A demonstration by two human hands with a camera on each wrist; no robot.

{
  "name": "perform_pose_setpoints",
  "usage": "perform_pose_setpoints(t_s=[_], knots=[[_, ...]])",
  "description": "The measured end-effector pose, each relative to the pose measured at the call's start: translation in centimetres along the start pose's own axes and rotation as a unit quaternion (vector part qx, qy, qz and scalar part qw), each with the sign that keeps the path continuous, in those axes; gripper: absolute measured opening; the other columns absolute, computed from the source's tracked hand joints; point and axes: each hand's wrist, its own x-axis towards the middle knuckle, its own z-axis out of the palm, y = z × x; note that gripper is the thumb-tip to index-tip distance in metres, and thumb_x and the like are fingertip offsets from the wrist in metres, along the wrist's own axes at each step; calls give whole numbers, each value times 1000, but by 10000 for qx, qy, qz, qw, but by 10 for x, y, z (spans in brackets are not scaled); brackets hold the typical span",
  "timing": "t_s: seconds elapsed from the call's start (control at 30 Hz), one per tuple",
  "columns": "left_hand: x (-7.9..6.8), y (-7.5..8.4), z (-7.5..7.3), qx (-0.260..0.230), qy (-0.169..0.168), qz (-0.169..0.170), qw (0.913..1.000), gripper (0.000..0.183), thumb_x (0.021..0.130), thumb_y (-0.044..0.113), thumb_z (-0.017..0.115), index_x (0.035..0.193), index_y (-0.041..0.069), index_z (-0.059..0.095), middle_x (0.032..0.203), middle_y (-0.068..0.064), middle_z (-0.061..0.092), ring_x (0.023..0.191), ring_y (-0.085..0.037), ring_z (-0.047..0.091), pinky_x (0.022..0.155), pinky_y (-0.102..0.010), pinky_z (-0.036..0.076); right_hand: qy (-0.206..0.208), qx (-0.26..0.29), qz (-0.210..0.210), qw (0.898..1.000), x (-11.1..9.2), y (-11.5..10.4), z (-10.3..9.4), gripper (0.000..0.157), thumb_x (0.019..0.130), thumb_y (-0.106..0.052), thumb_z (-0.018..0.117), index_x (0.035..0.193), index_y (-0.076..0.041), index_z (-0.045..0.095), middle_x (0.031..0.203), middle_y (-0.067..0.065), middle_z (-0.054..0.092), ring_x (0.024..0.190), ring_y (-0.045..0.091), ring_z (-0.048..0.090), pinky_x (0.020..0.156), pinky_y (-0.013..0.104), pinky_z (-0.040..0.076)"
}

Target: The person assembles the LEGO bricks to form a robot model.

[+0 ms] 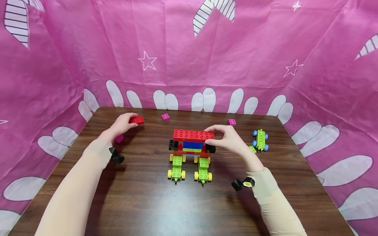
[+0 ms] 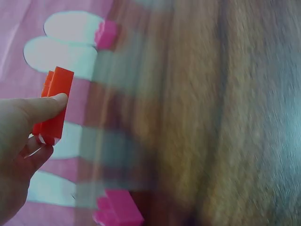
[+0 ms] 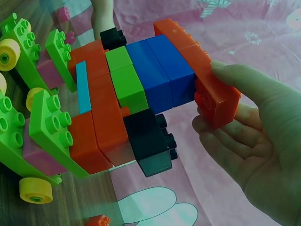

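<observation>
My left hand (image 1: 120, 124) is at the far left of the table, pinching a red brick (image 1: 138, 120) between thumb and fingers. In the left wrist view that brick (image 2: 57, 106) shows its smooth underside. At the middle of the table stands a stacked brick model with a red top layer (image 1: 192, 134), blue bricks (image 1: 192, 145), black side bricks (image 1: 210, 148) and two green wheeled bases (image 1: 177, 168) with yellow wheels. The right hand (image 1: 225, 140) grips the right end of the red top layer, thumb on one side and fingers on the other.
Pink bricks lie at the back left (image 1: 165, 117), back right (image 1: 232, 122) and below the left wrist (image 1: 119, 139). A green wheeled base with blue wheels (image 1: 261, 140) stands to the right, beside a green brick (image 1: 252, 149). Pink patterned cloth (image 1: 183, 65) hangs around the table.
</observation>
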Motion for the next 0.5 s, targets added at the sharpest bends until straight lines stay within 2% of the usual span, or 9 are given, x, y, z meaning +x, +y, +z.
perform_pose_setpoints(t_s=[0.3, 0.5], knots=[[6, 43, -9, -195, 137, 148, 9996, 47, 89, 11, 68, 130, -6, 52, 123, -27, 58, 107, -36, 56, 96, -50, 42, -25, -53, -17, 10000, 1, 0, -1, 35, 79, -25, 80, 110, -13, 70, 104, 0, 71, 95, 13, 63, 86, 33, 53], [2, 73, -14, -275, 341, 447, 9980, 44, 88, 13, 69, 127, -5, 56, 120, -24, 62, 103, -34, 58, 93, -47, 44, -18, -54, -70, 10000, 2, 1, 0, 37, 79, -24, 80, 112, -11, 69, 107, 1, 71, 97, 14, 64, 88, 37, 53]])
